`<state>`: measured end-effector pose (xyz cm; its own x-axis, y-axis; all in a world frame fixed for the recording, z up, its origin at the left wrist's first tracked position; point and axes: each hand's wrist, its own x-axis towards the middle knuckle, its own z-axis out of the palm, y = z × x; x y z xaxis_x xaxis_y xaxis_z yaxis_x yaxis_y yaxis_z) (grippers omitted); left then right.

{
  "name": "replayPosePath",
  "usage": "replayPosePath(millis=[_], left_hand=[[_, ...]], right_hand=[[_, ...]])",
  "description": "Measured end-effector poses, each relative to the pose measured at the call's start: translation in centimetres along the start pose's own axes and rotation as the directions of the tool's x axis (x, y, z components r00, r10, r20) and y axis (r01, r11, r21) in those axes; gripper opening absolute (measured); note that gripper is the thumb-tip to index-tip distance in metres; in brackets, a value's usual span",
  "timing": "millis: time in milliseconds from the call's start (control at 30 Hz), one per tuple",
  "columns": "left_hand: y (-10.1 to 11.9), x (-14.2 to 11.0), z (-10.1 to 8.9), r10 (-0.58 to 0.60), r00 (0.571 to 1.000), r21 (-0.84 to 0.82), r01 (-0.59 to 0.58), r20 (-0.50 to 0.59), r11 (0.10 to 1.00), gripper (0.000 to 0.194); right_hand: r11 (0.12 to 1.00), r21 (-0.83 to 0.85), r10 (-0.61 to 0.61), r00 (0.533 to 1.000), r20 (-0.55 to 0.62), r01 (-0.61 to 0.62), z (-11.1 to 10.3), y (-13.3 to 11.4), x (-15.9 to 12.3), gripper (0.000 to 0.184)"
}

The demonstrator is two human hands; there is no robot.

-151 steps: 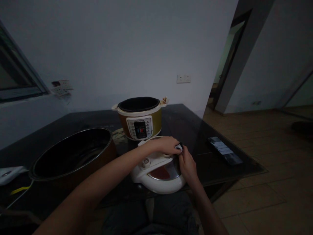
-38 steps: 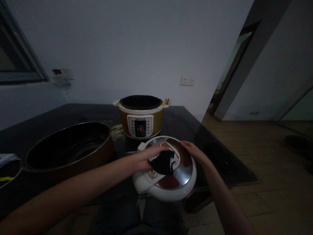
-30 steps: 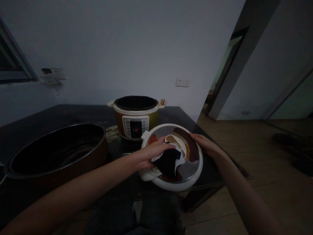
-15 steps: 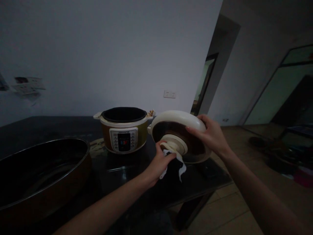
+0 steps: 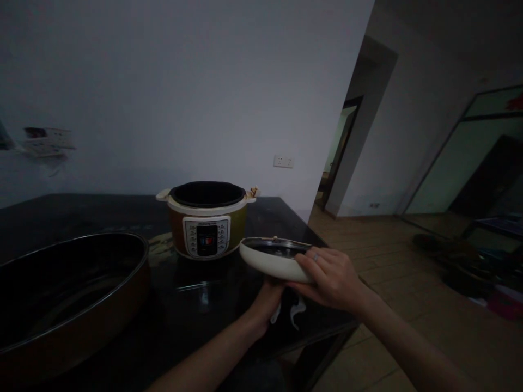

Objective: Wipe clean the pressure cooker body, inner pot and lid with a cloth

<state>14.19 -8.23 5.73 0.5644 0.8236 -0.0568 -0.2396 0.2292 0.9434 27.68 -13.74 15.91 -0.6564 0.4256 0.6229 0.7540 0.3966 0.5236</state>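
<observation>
A white-rimmed cooker lid [image 5: 272, 265] is held over the right part of the table, tilted nearly flat with its dark inner side facing up. My right hand [image 5: 330, 275] is closed on its right rim, fingers over the edge and thumb beneath. Under the lid is my left hand [image 5: 269, 302], its fingers mostly hidden; a black-and-white cloth [image 5: 297, 311] hangs from it. Left of the lid stands an electric cooker [image 5: 241, 226] with a button panel in front, uncovered, its dark inside showing.
A large round dark pan [image 5: 134, 283] takes up the left of the black table [image 5: 183, 321]. Wall sockets [image 5: 283, 161] are on the wall behind. Beyond the table's right edge lies tiled floor [image 5: 392, 256], with dim clutter and a pink basin [image 5: 506, 300] at far right.
The lid has tipped from facing me with its knob side to nearly flat, inner side up, and sunk lower. My right hand went down with it; my left hand is now beneath it.
</observation>
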Motion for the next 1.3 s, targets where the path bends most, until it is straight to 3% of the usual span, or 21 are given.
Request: replayPosePath(millis=[100,367,600,833,1067,1300], left_hand=[[-1.3,0.0,0.1,-0.038,0.995,-0.097,0.048,0.095,0.994,0.044],[-3.5,0.3,-0.1,-0.03,0.995,-0.152,0.044,0.09,0.987,0.052],[-3.3,0.4,0.2,-0.102,0.992,-0.15,0.113,0.079,0.982,0.048],[-3.6,1.1,-0.1,-0.063,0.993,-0.134,0.077,0.104,0.988,0.054],[-3.7,2.7,-1.6,-0.059,0.981,-0.009,0.061,0.183,0.998,0.054],[-3.1,1.8,-2.5,-0.049,0.972,-0.016,0.055,0.231,0.998,0.047]], right_hand=[[0.999,0.005,-0.046,0.999,0.002,0.046,0.0,-0.8,-0.7,0.032],[0.999,0.013,-0.033,0.999,0.001,0.033,0.4,-1.1,-2.4,0.028],[1.0,0.015,-0.025,1.0,0.016,0.025,1.1,-1.0,-3.1,0.03],[1.0,0.019,-0.023,1.0,0.016,0.022,1.7,-1.2,-3.1,0.031],[1.0,0.008,-0.02,0.999,0.03,0.02,2.5,-0.7,-3.4,0.033],[0.998,-0.003,-0.058,0.995,0.084,0.059,3.9,-1.0,-4.5,0.024]])
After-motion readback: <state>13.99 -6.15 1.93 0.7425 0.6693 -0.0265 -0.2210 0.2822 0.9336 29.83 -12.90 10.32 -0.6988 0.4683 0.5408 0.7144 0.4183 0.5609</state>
